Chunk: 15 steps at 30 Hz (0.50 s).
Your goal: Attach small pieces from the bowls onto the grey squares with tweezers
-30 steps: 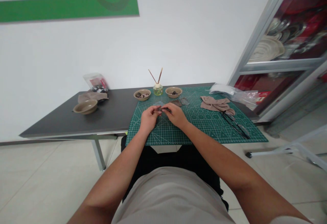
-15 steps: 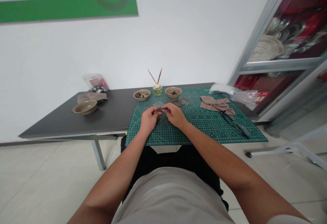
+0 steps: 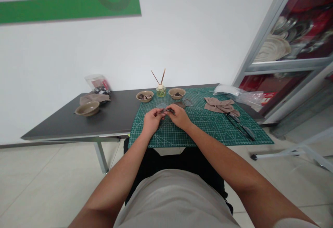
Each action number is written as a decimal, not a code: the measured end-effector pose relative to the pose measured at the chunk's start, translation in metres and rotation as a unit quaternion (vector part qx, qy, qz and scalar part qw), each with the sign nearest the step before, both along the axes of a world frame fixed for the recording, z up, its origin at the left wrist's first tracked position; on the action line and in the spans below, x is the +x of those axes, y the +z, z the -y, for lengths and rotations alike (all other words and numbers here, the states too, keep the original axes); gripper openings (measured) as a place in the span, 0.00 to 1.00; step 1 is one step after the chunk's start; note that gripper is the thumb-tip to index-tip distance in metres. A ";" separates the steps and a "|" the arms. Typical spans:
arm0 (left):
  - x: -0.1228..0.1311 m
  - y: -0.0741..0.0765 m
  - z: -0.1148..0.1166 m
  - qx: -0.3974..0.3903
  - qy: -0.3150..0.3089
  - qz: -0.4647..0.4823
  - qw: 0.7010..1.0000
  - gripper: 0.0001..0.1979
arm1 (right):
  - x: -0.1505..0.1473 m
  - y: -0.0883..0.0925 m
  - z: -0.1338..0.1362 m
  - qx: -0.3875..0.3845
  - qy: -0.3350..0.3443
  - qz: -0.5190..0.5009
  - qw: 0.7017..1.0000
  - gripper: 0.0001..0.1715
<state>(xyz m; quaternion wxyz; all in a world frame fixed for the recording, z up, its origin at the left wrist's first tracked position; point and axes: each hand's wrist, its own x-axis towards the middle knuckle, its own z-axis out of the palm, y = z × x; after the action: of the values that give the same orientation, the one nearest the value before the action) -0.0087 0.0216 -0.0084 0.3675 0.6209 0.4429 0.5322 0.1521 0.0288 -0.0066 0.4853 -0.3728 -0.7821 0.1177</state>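
Note:
Over the green cutting mat (image 3: pixel 208 131) my left hand (image 3: pixel 151 120) and my right hand (image 3: pixel 180 117) meet, fingertips almost touching. Both are closed in a pinch on a small dark grey piece (image 3: pixel 170 110); fingers cover most of it, so its kind cannot be made out. Just beyond the fingers lie a thin blue-grey sheet (image 3: pixel 161 105), a brown sheet (image 3: pixel 180 104) and a greyish flat piece (image 3: pixel 187 102). Behind them stand a left bowl (image 3: pixel 145 96) with several small dark and pinkish stone-like pieces and a right bowl (image 3: pixel 177 93) with darker ones.
A reed diffuser (image 3: pixel 161 90) stands between the bowls. To the right lie a brown cloth (image 3: pixel 221 106), eyeglasses (image 3: pixel 240 127) and a clear plastic bag (image 3: pixel 238 94). On the left are another bowl (image 3: pixel 87 109), a cloth (image 3: pixel 95 98) and a clear plastic container (image 3: pixel 97 83). A wall rises behind.
My right fingers have shifted slightly over the small dark grey piece, and more of it shows. My left hand stays nearly in place, as do the things on the table.

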 end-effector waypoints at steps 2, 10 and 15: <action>0.000 0.000 0.000 -0.005 -0.003 0.006 1.000 0.10 | 0.000 0.000 0.000 0.003 0.012 0.003 1.000 0.04; 0.001 0.001 -0.001 -0.022 -0.005 0.023 0.999 0.11 | 0.000 0.000 -0.001 0.005 0.004 -0.005 1.000 0.03; 0.000 0.001 -0.001 -0.016 -0.004 0.015 1.000 0.09 | 0.000 -0.001 -0.002 0.016 0.025 -0.006 1.000 0.04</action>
<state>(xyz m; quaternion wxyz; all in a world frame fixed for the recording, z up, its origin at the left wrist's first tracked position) -0.0085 0.0223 -0.0074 0.3865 0.6087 0.4429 0.5329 0.1521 0.0304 -0.0079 0.4925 -0.3445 -0.7903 0.1194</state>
